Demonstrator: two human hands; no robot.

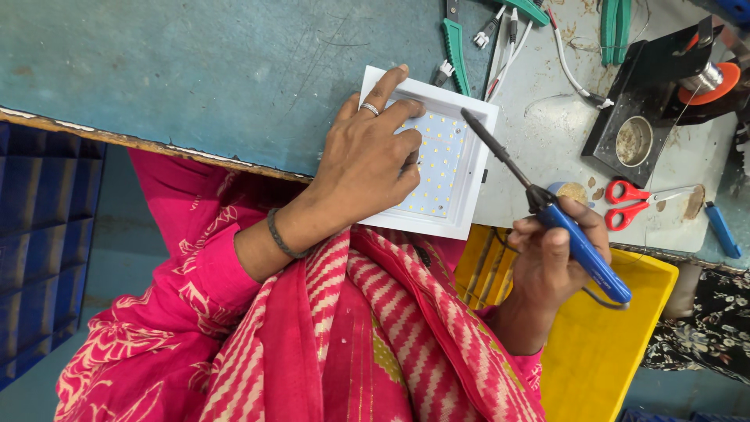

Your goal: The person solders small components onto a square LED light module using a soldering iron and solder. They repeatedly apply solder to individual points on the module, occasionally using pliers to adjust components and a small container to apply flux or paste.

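Left hand (367,160): lies palm down on a square white LED panel (428,152), index finger stretched along the top of the frame, the other fingers curled and pressed together onto the lit-dot board; a ring shows on one finger, a dark band on the wrist.
Right hand (556,254): wrapped around the blue handle of a soldering iron (547,207), fingers closed tight about the grip, thumb on top.
Soldering iron: dark shaft slants up and away from the right fingers, its tip over the panel's upper right part, just beside the left fingertips; whether the tip touches the board cannot be told.
LED panel: flat at the near edge of the worn blue-green workbench (195,70), under the left fingers, rows of small yellow diodes showing beyond the knuckles.
Beyond the right fingers: red-handled scissors (637,202), a black stand (648,101) with a round metal cup and an orange solder spool (711,78).
Beyond the left fingertips: green-handled pliers (455,47) and loose white wires (508,39).
Below the right hand: a yellow plastic bin (601,344).
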